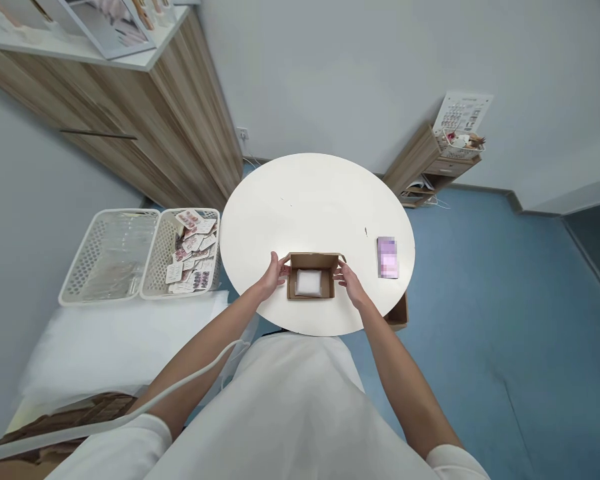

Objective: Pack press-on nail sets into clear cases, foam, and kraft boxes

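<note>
An open cardboard box [311, 262] rests near the front of the round white table [300, 200], facing up. Inside it lies a small white packet [309, 283]. My left hand [274, 275] is at the box's left side, thumb raised and fingers apart, with the fingertips at the wall. On the opposite side, my right hand [349, 281] has its fingers spread beside the right wall, close to the box's upper corner. Neither hand visibly wraps round the box. Some fingertips are hard to make out against the cardboard.
A purple stack [387, 257], pixelated, lies at the table's right. Two white baskets [150, 257] stand at left, one holding clear packets, the other printed cards. Another brown box [399, 313] shows below the table's right edge. A white cable [190, 380] crosses before my left arm.
</note>
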